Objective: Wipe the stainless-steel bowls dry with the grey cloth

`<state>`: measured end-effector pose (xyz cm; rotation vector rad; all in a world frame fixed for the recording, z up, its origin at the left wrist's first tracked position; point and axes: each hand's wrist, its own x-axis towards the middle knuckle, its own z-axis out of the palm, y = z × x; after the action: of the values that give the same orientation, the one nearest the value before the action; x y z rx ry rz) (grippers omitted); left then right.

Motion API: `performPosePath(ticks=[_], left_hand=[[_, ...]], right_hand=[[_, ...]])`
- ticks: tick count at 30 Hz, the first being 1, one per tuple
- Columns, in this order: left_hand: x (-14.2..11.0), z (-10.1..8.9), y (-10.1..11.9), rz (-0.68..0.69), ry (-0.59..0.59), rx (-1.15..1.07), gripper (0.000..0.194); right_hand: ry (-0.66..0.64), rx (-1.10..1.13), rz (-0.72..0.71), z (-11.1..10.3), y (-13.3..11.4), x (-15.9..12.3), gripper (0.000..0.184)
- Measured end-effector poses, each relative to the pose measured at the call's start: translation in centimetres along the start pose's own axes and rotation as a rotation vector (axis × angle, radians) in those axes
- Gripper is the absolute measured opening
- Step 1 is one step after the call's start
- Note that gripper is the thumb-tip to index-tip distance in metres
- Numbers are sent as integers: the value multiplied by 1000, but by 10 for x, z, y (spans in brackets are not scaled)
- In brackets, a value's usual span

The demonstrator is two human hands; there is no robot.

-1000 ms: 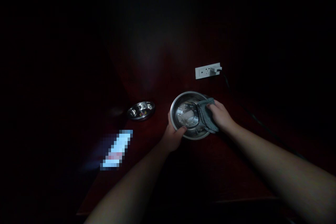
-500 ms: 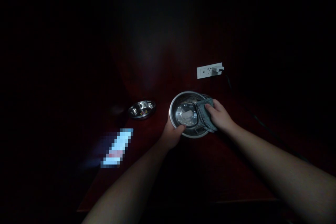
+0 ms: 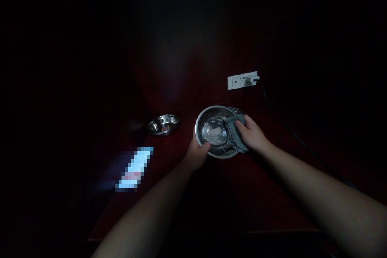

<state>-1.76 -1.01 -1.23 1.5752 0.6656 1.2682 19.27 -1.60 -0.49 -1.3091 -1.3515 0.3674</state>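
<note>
A shiny metal bowl (image 3: pixel 214 131) is held tilted above the dark red table, its inside facing me. My left hand (image 3: pixel 198 154) grips its lower left rim, thumb over the edge and fingers behind the wall. My right hand (image 3: pixel 250 132) is closed on a grey-green cloth (image 3: pixel 236 131), which is folded over the bowl's right rim; the thumb presses it and the fingers on the far side are hidden. Behind the bowl, another metal rim (image 3: pixel 236 110) shows partly, mostly covered by the bowl and cloth.
Shallow metal bowls (image 3: pixel 163 125), seemingly stacked, stand to the left on the table (image 3: pixel 229 201). Nearer me lies a bright blurred-out screen (image 3: pixel 135 169). On the back wall is a white socket plate (image 3: pixel 242 80) with a plugged-in adapter, its dark cable (image 3: pixel 298 138) running right.
The cloth and my right hand have shifted very slightly on the bowl's right rim. My left thumb has slid a little left along the rim. The bowl stays in nearly the same place.
</note>
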Motion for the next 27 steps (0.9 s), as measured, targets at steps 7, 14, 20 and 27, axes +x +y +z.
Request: performPosePath(ticks=[7, 14, 20, 27], left_hand=[[0, 1, 3, 14, -15, 11, 64], [1, 2, 8, 20, -26, 6, 71], [1, 2, 8, 22, -41, 17, 69], [1, 1, 7, 40, -46, 37, 72]], right_hand=[[-11, -23, 19, -1, 1, 1, 26], [15, -38, -8, 0, 4, 2, 26], [5, -63, 12, 0, 6, 3, 24], [17, -78, 15, -1, 1, 2, 23]])
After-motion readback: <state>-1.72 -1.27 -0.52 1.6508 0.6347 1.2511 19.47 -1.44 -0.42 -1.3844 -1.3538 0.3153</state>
